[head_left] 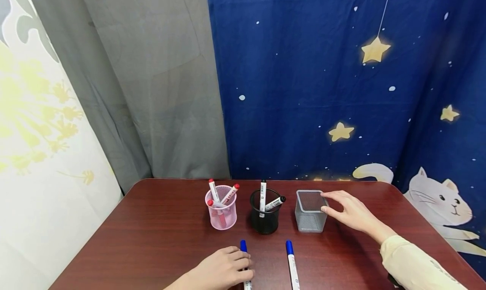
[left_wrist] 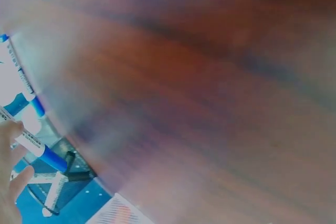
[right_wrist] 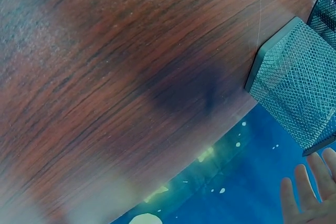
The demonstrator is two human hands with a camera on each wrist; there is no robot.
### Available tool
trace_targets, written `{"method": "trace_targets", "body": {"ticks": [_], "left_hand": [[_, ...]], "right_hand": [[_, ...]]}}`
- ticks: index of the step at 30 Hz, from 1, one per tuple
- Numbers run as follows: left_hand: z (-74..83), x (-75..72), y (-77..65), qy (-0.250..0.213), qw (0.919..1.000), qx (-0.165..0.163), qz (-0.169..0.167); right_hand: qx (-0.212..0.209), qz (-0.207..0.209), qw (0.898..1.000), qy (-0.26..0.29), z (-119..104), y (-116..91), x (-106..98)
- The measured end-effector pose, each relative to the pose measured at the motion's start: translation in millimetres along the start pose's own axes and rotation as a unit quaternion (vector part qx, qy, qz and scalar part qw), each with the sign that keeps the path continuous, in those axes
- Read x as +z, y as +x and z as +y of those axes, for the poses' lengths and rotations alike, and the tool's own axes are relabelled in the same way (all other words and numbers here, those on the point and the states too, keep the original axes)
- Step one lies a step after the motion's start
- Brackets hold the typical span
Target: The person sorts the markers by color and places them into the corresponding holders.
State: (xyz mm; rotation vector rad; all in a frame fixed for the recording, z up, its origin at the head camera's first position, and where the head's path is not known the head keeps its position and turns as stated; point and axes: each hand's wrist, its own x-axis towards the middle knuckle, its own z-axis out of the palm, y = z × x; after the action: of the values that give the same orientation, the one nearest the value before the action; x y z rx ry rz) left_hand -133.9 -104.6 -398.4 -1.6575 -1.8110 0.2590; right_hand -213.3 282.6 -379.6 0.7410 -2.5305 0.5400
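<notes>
In the head view my left hand [head_left: 224, 268] grips a blue-capped marker [head_left: 243, 246] at the table's near side, the cap poking out past the fingertips. The left wrist view has this marker [left_wrist: 31, 144] across the fingers [left_wrist: 21, 182]. To its right lies a second blue-capped marker [head_left: 292, 265] on the table. A square grey mesh pen holder [head_left: 310, 221] stands at the right, with no pens inside. My right hand [head_left: 351, 212] touches its right rim, thumb and index finger extended; fairly straight fingers [right_wrist: 305, 187] show by the rim in the right wrist view.
A round pink mesh pen holder [head_left: 223, 220] with red-capped markers stands left of a round black one [head_left: 264, 226] with black-capped markers. Behind the dark red wooden table [head_left: 159, 231] hang a grey curtain [head_left: 159, 92] and a blue starry curtain [head_left: 296, 79].
</notes>
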Motion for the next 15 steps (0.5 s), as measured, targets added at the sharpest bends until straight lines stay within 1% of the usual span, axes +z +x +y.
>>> {"method": "trace_targets", "body": {"ticks": [4,6,8,11,15], "left_hand": [[-2.0,-8.4,8.3,-0.063,0.9974,-0.031,-0.021],[-3.2,-12.1,13.1,-0.084,0.9955,-0.041,-0.016],[-4.9,-15.6,18.3,-0.094,0.9945,-0.045,-0.002],[-7.7,-19.4,27.1,-0.087,0.9948,-0.041,0.034],[-12.0,-25.6,40.4,-0.097,0.9933,-0.038,0.051]], "right_hand": [[-0.004,0.002,1.0,-0.003,1.2,0.1,0.6],[-0.005,0.004,1.0,-0.006,1.5,0.2,0.8],[-0.007,0.005,1.0,-0.006,1.5,0.3,0.9],[-0.008,0.004,1.0,-0.006,1.2,0.3,1.0],[-0.008,0.005,1.0,-0.006,1.2,0.2,1.1]]}}
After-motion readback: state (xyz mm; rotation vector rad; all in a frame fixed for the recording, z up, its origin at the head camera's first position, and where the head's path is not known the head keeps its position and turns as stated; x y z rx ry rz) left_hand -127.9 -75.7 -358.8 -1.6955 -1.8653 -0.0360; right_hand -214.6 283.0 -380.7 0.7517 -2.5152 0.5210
